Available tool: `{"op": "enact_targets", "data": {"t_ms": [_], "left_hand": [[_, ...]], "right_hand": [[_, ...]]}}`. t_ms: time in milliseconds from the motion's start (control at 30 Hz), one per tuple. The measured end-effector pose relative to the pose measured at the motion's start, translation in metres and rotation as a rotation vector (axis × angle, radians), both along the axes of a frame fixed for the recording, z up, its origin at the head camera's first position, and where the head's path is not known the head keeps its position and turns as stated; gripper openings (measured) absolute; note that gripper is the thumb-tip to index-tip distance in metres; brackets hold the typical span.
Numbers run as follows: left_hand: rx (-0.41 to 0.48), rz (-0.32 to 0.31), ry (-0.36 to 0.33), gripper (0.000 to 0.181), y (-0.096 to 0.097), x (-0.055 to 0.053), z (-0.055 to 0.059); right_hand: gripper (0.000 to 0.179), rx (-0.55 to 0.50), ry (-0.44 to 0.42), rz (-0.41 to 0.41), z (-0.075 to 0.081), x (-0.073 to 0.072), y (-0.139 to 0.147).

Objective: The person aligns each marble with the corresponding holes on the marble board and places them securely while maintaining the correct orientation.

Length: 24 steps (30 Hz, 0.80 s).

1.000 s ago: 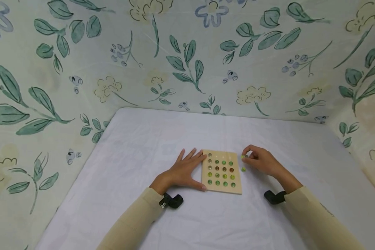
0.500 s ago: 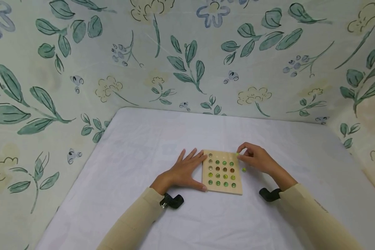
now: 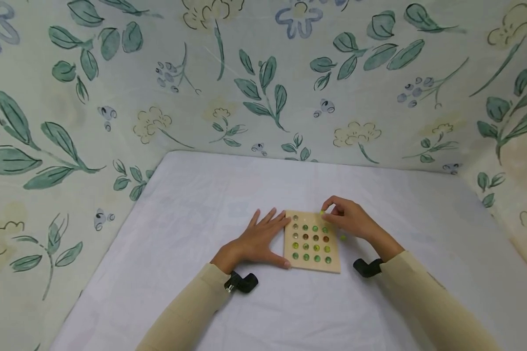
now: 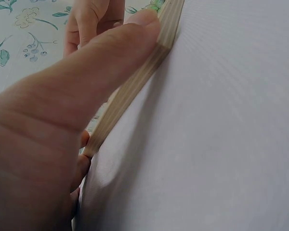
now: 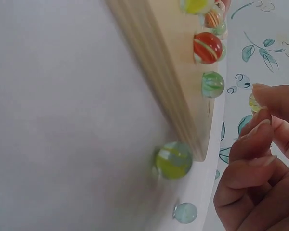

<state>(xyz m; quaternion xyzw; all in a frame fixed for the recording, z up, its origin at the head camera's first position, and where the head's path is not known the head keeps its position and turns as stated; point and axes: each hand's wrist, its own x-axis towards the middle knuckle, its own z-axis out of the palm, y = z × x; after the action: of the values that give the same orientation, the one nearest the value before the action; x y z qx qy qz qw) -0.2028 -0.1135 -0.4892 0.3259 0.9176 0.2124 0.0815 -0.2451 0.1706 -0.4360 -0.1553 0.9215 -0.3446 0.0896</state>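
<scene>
A square wooden board (image 3: pixel 311 265) lies on the white cloth, with green, yellow-green, reddish-brown and clear marbles in rows across it. My left hand (image 3: pixel 256 242) is spread along its left side, fingertips at the far corner and thumb at the near one. Between thumb and forefinger, my right hand (image 3: pixel 349 217) pinches a yellow-green marble (image 5: pixel 253 102) above the far right part of the board. The right wrist view shows a red marble (image 5: pixel 208 48) and a green marble (image 5: pixel 213 84) seated on the board, with the pinched marble apart from its surface.
A loose yellow-green marble (image 5: pixel 173 160) lies on the cloth just off the board's right side. Close to it in the right wrist view is a pale clear marble (image 5: pixel 185 212). Beyond the table (image 3: pixel 228 180) hangs a leaf-patterned backdrop (image 3: pixel 254 97).
My right hand has moved left from beside the board to over its far edge, carrying the yellow-green marble. The left hand and the board have stayed in place.
</scene>
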Motion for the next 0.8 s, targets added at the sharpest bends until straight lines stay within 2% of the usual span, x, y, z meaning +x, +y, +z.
{"op": "enact_targets", "data": {"t_ms": [267,533,800], "left_hand": [[-0.001,0.004,-0.016,0.117,-0.001,0.001,-0.001],[-0.007,0.002,-0.004,0.116,-0.001,0.000,0.001],[-0.009,0.007,-0.012,0.116,-0.001,0.000,-0.001]], "right_hand": [[0.017,-0.002,-0.018,0.024,-0.001,-0.004,-0.012],[0.016,0.000,-0.032,0.055,-0.003,-0.005,-0.017],[0.015,-0.003,-0.083,0.050,-0.003,-0.004,-0.024]]}}
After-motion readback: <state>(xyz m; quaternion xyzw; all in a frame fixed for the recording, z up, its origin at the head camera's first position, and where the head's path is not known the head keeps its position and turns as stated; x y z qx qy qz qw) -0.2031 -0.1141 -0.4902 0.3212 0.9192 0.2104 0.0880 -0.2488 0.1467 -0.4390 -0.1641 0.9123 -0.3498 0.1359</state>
